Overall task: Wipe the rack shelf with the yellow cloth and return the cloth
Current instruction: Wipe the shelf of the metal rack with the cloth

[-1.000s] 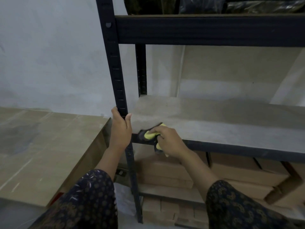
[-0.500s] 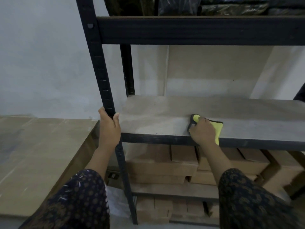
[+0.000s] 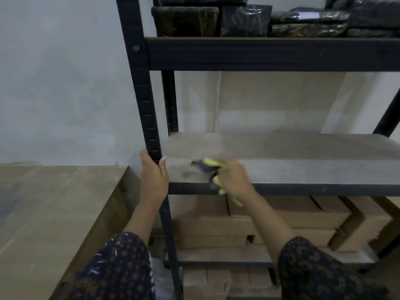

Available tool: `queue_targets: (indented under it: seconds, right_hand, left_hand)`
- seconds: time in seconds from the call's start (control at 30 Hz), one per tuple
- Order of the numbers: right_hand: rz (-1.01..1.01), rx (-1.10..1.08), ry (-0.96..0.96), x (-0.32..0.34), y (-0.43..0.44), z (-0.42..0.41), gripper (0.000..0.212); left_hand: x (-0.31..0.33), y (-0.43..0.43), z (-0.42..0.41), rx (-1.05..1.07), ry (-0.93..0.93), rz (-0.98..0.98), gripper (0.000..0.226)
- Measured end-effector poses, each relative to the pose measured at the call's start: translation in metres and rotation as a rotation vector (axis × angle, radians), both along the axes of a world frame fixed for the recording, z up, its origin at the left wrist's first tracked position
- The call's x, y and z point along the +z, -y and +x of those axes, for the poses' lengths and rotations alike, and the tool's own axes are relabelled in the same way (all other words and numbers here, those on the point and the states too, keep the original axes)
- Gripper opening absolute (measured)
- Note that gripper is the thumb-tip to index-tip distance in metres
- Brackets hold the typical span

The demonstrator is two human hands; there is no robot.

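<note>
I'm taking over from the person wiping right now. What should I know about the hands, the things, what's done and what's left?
Left hand grips the rack's front post.
Right hand holds the cloth on the shelf, near its front left corner; part of the cloth hangs over the front edge.
Done: wiping is in progress; how much is covered can't be told.
Left: finish wiping, then return the cloth.

**Headcount at the Rack**

Two hands were on show: the left hand (image 3: 154, 180) and the right hand (image 3: 234, 180). One yellow cloth (image 3: 213, 163), just the one! One rack shelf (image 3: 303, 161), another shelf (image 3: 259, 54) above it. Three dark posts (image 3: 140, 94) stood in view. One wooden table (image 3: 54, 213). The cardboard boxes (image 3: 292, 211) and wrapped packs (image 3: 244, 20) were too jumbled to count.
</note>
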State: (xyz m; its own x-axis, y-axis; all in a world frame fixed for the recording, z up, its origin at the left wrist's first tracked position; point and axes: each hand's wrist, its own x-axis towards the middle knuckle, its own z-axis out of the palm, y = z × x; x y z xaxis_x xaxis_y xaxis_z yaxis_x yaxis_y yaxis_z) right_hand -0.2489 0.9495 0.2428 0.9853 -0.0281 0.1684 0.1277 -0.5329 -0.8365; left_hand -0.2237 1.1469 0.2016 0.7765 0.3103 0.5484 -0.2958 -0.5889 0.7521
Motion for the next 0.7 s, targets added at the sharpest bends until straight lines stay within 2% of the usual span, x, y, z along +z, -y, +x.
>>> queue_targets:
  seconds: [0.07, 0.1, 0.17, 0.23, 0.37, 0.53, 0.7]
  right_hand:
    - [-0.137, -0.285, 0.102, -0.002, 0.031, 0.019, 0.041]
    - [-0.227, -0.399, 0.085, -0.007, 0.047, 0.028, 0.041]
    - [-0.378, -0.463, -0.084, -0.022, 0.067, 0.046, 0.044]
    - [-0.481, -0.423, -0.212, -0.033, 0.068, 0.061, 0.048]
    - [-0.548, -0.251, -0.183, -0.027, 0.029, 0.083, 0.034]
    - [-0.451, 0.097, -0.084, -0.025, -0.051, 0.074, 0.044]
    - [-0.380, 0.368, 0.002, -0.025, -0.066, 0.040, 0.042]
  left_hand:
    - [0.000, 0.000, -0.001, -0.004, 0.011, 0.002, 0.026]
    - [0.000, 0.000, -0.002, -0.008, 0.020, 0.006, 0.025]
    - [0.001, 0.000, -0.002, -0.015, 0.028, 0.009, 0.028]
    - [0.001, -0.001, -0.002, -0.021, 0.033, 0.004, 0.030]
    - [-0.001, -0.002, 0.001, 0.011, 0.015, 0.004, 0.031]
    - [-0.002, -0.002, 0.002, 0.023, 0.020, 0.033, 0.032]
    - [-0.004, -0.003, 0.002, 0.027, 0.058, 0.046, 0.035]
